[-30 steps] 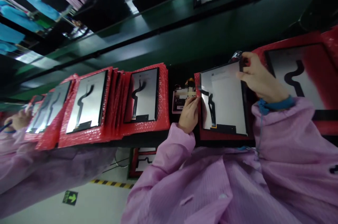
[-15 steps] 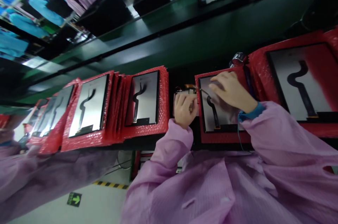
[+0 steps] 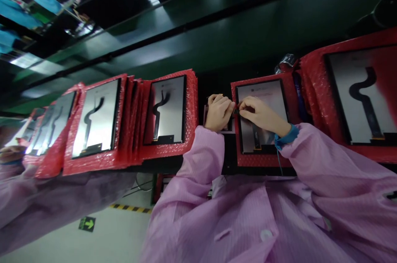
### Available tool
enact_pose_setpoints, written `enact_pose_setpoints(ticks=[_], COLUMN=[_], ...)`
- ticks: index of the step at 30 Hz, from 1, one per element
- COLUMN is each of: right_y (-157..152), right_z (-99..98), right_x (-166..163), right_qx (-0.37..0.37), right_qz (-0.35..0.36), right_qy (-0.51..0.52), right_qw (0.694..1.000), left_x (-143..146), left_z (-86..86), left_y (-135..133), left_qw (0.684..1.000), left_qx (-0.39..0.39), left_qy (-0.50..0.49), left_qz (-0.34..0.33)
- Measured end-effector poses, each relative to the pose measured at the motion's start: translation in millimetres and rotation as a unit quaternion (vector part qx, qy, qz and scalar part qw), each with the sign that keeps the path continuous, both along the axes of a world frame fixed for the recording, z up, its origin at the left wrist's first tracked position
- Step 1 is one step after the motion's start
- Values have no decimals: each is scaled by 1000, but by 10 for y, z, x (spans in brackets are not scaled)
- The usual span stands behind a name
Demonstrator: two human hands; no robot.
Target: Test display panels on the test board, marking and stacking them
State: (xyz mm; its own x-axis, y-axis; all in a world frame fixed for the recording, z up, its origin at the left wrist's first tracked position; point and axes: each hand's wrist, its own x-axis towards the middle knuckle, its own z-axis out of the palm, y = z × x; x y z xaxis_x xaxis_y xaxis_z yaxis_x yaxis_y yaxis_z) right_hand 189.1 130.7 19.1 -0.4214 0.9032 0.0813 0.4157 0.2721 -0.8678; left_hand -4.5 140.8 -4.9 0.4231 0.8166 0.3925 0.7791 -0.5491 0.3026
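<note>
A display panel (image 3: 274, 89) lies on red bubble wrap (image 3: 260, 160) in front of me, with a dark ribbon cable (image 3: 257, 137) on its back. My right hand (image 3: 263, 116), with a blue wrist strap, reaches over this panel. Its thumb and forefinger pinch the cable's end at the panel's left edge. Close beside it, my left hand (image 3: 218, 113) has its fingers curled together above a small pale-edged device (image 3: 229, 127). The hand covers most of that device, and what its fingers hold is hidden.
To the left stand stacks of panels (image 3: 170, 110) in red bubble wrap (image 3: 191, 130). Another wrapped panel (image 3: 338, 77) lies at right. Behind runs a dark green bench surface (image 3: 149, 54). A co-worker's hand (image 3: 12, 154) shows at far left.
My right hand has moved left and its spread fingers have closed into a pinch by my left hand. My left hand has shifted slightly up. The view has tilted a little.
</note>
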Motion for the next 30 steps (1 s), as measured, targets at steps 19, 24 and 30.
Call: enact_pose_setpoints(ticks=[19,24,30], right_y=[10,11,20], right_z=[-61,-71,-18], right_x=[-118,-129,-80], right_qx=[30,32,2], right_qz=[-15,-13,3], right_qy=[-23,-22,-12], right_qw=[999,999,1000], left_x=[54,60,45], left_z=[-21,-35,-68], left_y=[-7,-19,21], left_qw=[1000,999,997], left_qx=[11,33,23], left_qy=[-6,0,-70], left_qz=[-11,0,10])
